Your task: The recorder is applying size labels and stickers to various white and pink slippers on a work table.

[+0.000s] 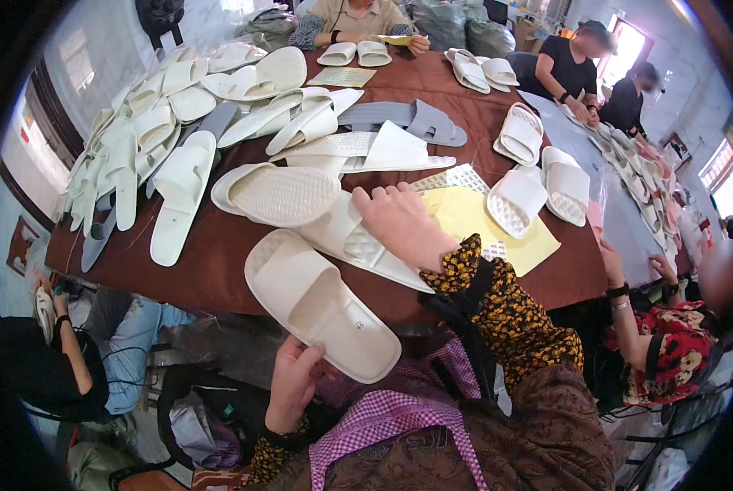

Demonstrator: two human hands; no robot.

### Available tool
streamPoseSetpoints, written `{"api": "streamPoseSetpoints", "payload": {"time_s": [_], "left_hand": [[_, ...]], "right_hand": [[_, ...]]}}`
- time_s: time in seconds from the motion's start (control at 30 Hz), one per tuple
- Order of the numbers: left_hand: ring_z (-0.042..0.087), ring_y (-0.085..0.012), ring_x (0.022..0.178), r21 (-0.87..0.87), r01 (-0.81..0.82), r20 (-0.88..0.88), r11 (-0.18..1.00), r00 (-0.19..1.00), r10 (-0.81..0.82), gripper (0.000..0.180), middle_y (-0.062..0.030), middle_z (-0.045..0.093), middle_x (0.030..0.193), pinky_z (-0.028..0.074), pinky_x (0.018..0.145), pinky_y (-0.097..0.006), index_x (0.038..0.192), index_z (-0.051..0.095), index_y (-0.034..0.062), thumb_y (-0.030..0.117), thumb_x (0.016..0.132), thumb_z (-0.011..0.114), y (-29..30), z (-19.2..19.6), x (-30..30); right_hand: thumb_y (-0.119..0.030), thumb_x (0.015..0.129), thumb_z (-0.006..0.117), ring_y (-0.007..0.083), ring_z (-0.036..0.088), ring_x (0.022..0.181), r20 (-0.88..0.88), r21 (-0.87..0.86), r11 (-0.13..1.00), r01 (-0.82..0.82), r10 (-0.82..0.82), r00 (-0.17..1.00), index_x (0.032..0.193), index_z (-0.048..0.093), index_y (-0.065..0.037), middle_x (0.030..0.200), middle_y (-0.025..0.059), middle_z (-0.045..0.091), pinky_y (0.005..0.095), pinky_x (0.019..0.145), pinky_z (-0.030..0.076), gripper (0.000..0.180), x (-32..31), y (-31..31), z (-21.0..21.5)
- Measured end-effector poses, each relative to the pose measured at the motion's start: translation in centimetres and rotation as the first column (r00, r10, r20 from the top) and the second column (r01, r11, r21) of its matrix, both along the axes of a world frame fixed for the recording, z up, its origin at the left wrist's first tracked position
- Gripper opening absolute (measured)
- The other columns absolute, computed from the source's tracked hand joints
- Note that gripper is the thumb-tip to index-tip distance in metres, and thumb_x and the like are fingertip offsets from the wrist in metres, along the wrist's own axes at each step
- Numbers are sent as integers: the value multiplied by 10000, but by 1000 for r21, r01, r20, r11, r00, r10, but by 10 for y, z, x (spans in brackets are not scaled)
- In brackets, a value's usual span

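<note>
My left hand grips a white slipper near its heel end, thumb on top of the sole. That slipper is tilted over the table's near edge, its strap toward the table. My right hand lies over a second white slipper, fingers curled on its far edge; their tips are partly hidden. Beside it a white slipper lies with its patterned underside up. Yellow paper and a sheet of small stickers lie right of my right hand.
A heap of white slippers covers the table's left side, with grey slippers among them. Paired white slippers stand at right on the brown tablecloth. Other people sit around, one across the table, one close at right.
</note>
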State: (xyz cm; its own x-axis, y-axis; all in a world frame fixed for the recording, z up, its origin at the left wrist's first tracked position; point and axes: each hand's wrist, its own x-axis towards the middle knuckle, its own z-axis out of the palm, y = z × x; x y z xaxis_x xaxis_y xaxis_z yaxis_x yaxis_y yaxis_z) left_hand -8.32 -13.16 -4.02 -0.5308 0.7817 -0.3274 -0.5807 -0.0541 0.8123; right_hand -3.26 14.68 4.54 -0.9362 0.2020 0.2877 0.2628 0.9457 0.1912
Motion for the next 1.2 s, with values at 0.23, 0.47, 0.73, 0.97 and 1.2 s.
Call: {"api": "streamPoseSetpoints", "payload": {"time_s": [0.23,0.47,0.73,0.97,1.2], "left_hand": [[669,-221,755,124,-46,3,991,999,46,318,-139,636,1014,580,579,-321,1164,500,-27,4,853,559,5,6,8],[664,-245,858,155,-43,-22,987,999,47,375,-152,641,1041,582,622,-340,1207,501,-36,-3,841,579,10,13,25],[662,-223,804,209,21,-138,978,990,8,283,-136,660,993,563,674,-326,1142,555,-50,4,867,592,39,26,36],[649,-195,859,188,-22,-178,982,982,56,272,-122,661,1021,544,739,-318,1141,565,-58,3,877,589,53,33,49],[626,-209,1029,123,-122,-60,985,990,131,349,-121,620,1170,509,886,-336,1222,533,-36,-43,874,551,47,35,44]], "right_hand": [[-40,809,519,308,626,784,-90,-68,995,80,-86,992,1237,449,-52,884,167,578,409,733,480,434,38,-17,18],[-30,810,516,326,636,717,-105,-240,961,135,-164,981,1428,309,-92,903,198,568,408,683,517,655,81,-22,33],[39,793,540,447,596,876,-440,-635,768,-86,-267,857,1454,260,-104,981,288,582,482,790,488,731,93,-31,34],[-158,853,556,408,639,768,-77,-539,827,159,-237,968,1449,255,-81,871,243,642,489,696,501,671,91,-42,24],[-182,856,558,366,639,660,13,-484,864,139,-152,988,1382,372,-82,733,178,645,449,618,501,567,91,-43,42]]}}
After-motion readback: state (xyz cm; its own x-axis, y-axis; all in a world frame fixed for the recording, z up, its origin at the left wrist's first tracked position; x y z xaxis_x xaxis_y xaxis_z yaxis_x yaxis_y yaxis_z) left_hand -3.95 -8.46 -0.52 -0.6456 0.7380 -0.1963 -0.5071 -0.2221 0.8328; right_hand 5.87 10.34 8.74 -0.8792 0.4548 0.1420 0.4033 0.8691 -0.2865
